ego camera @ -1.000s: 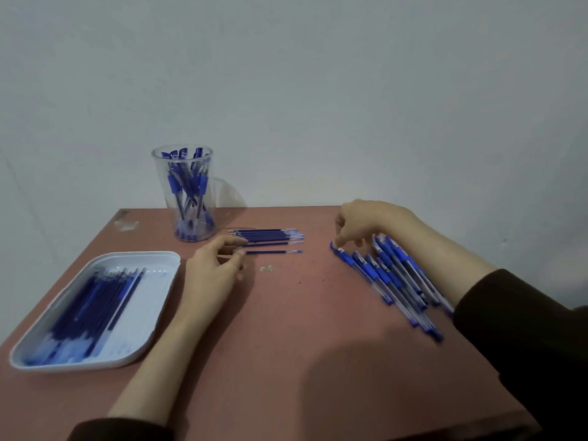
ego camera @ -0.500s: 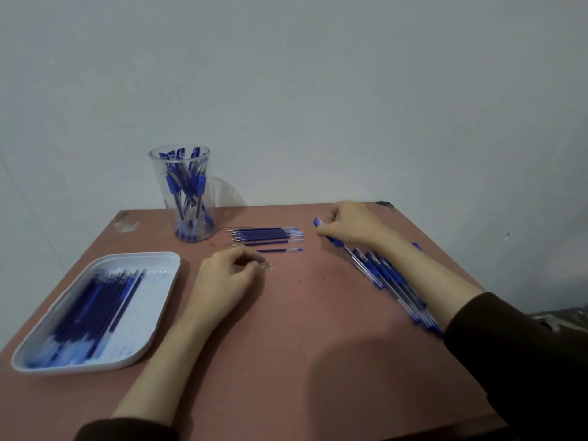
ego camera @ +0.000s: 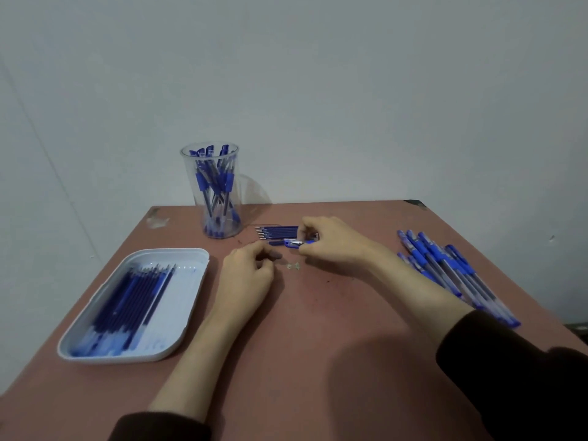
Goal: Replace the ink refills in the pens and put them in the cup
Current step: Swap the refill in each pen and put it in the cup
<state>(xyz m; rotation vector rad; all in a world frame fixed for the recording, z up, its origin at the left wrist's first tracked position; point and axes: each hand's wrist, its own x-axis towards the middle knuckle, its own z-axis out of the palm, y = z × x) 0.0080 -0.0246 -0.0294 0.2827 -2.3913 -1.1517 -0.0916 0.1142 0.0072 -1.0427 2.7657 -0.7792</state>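
Between my two hands, on the reddish bench, lies a small pale scrap, just off the fingertips of my left hand. That left hand rests low on the bench with the fingers curled loosely inward; whether anything is pinched in it I cannot tell. My right hand sits just beyond and to the right of it, thumb and fingers pinching a blue pen that lies nearly level, its blue end poking out leftward toward my left hand. Right behind my right hand's fingertips a short row of dark blue ink refills lies side by side on the bench, metal tips pointing left, their right ends hidden by my knuckles. Farther out beyond my left hand stands the clear plastic cup, upright and holding a bundle of blue pens that lean against one another. To the left of my left forearm sits a white tray with more refills laid lengthwise in its left half, the right half bare. Off to the right of my right forearm a pile of blue pens lies fanned on the bench, running from near the far side back toward my dark sleeve, some partly tucked behind the forearm.
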